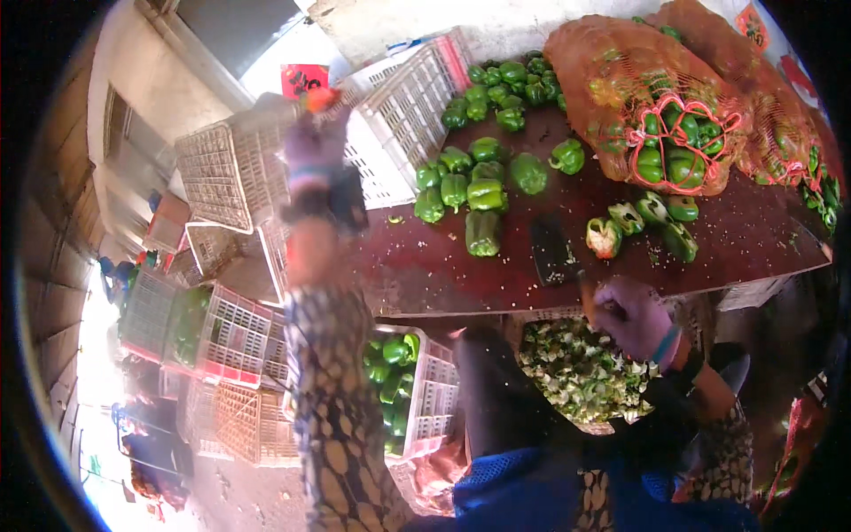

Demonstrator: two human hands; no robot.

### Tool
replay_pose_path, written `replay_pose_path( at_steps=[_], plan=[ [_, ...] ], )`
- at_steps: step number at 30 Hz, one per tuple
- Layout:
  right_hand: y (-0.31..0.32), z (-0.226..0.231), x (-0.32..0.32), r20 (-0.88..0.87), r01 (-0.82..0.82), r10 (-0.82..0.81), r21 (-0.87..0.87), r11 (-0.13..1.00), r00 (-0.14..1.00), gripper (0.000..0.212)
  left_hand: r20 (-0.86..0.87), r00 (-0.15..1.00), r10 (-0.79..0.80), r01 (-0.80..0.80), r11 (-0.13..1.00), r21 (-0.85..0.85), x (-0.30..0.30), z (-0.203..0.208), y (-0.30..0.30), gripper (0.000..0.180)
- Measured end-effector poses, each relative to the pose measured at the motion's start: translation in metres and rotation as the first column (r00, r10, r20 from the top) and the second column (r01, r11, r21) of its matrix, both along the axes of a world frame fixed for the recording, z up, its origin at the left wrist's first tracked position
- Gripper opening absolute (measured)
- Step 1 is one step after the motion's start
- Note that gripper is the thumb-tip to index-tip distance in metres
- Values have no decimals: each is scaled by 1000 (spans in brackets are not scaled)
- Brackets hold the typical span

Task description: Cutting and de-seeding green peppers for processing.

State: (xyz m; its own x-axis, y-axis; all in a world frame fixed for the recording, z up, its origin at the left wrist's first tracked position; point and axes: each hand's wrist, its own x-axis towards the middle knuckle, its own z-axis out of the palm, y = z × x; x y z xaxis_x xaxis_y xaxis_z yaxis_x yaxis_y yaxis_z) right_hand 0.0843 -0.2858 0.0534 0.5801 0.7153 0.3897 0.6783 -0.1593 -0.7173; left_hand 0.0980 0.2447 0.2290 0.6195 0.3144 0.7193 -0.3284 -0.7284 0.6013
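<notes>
Knife (pixel 554 253) lies flat on dark red worktop (pixel 753 239), handle in right hand (pixel 631 315), gloved grip closed round it. Cut pepper halves (pixel 643 222) just beside blade, whole green peppers (pixel 470 186) further back. Left hand (pixel 315 146) raised over white crates (pixel 403 106), blurred; looks wrapped on something orange-red (pixel 319 97), can't tell for sure.

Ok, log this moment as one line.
left hand raised, blurred, grip unclear | right hand holds knife on board | cut peppers beside blade
</notes>
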Motion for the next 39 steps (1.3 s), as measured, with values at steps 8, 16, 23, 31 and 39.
replay_pose_path(
  at_steps=[8, 16, 23, 31, 39],
  plan=[
    [16, 1, 100, 651, 458, 16, -551, 698, 759, 49, 21, 829, -559, 286, 392, -874, 27, -96, -148, 26],
    [21, -52, 155, 509, 322, -130, -310, 894, 851, 50, -130, 712, -690, 338, 499, -798, -46, -199, -298, 38],
    [33, 9, 84, -44, 75, -65, 287, 955, 997, 58, 268, 551, -790, 195, -190, -962, -27, -177, -328, 67],
    [21, 28, 61, 80, -108, 104, 49, 993, 991, 55, 156, 603, -782, 222, -23, -975, -30, -151, -363, 78],
    [21, 59, 36, -42, -1, -5, -147, 989, 999, 52, -61, 702, -710, 505, 556, -661, -37, -160, -356, 77]
  ],
)
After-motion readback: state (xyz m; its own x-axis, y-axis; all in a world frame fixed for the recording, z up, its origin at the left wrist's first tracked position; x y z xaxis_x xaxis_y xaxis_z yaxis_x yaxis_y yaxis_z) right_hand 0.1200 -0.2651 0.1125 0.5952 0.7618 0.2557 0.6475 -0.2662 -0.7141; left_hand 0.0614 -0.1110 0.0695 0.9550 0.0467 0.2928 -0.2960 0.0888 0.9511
